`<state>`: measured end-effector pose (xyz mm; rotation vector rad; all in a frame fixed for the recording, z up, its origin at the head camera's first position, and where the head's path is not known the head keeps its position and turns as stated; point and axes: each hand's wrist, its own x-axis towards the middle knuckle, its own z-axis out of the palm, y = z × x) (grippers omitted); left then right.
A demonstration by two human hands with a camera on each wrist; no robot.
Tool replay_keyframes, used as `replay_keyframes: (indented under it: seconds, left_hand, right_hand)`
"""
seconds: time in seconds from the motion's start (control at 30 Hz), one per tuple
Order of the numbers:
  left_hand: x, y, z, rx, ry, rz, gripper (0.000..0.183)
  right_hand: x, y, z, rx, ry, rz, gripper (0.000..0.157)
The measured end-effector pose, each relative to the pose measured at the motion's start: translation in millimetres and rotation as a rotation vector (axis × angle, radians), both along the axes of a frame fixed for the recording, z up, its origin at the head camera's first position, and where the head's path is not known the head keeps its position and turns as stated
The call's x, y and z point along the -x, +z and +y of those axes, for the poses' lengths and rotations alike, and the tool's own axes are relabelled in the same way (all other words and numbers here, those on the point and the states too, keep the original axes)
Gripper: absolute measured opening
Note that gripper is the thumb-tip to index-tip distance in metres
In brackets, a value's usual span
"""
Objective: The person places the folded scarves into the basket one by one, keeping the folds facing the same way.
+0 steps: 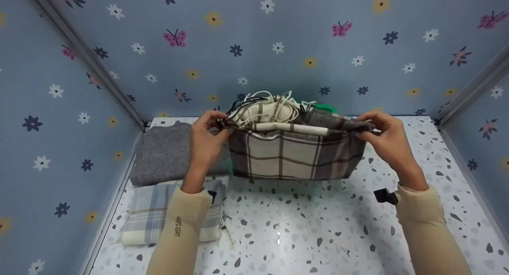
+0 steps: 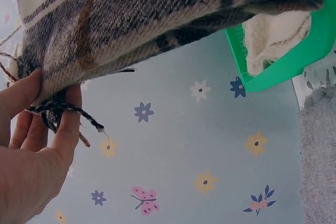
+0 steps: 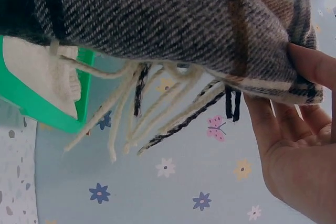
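Observation:
A folded plaid scarf (image 1: pixel 298 157) in cream, grey and brown hangs between both hands, raised above the table. My left hand (image 1: pixel 206 135) pinches its left end between thumb and fingers; braided dark fringe (image 2: pixel 79 114) pokes out by those fingers in the left wrist view. At the other end, my right hand (image 1: pixel 385 141) grips the scarf's corner, thumb on top and fingers beneath. Cream and black tassels (image 3: pixel 152 108) dangle from its edge in the right wrist view. Behind and below the scarf is a green basket (image 3: pixel 58 119), mostly hidden, with a cream cloth (image 3: pixel 39 72) inside.
On the left of the speckled table (image 1: pixel 278 235) lies a folded grey cloth (image 1: pixel 163 155). In front of it is a folded pale blue and cream plaid scarf (image 1: pixel 147 211). Flower-patterned walls (image 1: pixel 258 48) enclose the table at the back and both sides.

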<state>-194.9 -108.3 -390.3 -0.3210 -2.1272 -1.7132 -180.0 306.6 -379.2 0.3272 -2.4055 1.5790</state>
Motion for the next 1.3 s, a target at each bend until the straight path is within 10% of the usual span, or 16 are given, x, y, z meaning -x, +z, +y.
replay_keyframes:
  seconds: [0.53,1.3]
  left_hand:
    - [3.2,-3.6,2.4,-0.013,0.044,0.045,0.022]
    - [13.6,-40.1,4.4,-0.037,0.047,0.033,0.020]
  right_hand:
    - [4.8,-5.1,-6.1,0.051,-0.054,0.051,0.029]
    - [14.5,-39.3,-10.6,0.074,-0.060,0.042,0.026]
